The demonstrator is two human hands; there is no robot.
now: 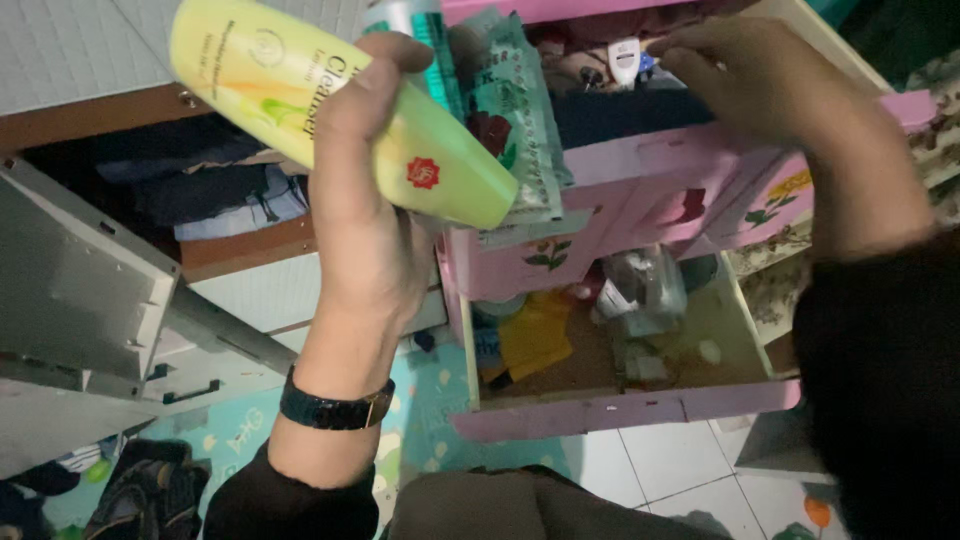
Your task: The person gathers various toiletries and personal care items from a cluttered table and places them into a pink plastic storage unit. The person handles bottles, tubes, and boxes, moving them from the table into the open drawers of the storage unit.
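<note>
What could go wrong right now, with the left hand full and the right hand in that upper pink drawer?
The left hand clutches a yellow bottle, a teal tube and a green sachet together; one may slip into the open lower drawer. The right hand reaches into the crowded upper drawer and might knock small items out.

A home, likely a bedroom, pink plastic drawer unit [640,190] with flower decals and open drawers of toiletries and clutter, wooden wardrobe shelf [240,250] of folded clothes [200,190], white tiled floor [670,465], patterned teal play mat [430,400], garments heaped on the floor [140,490]
</note>
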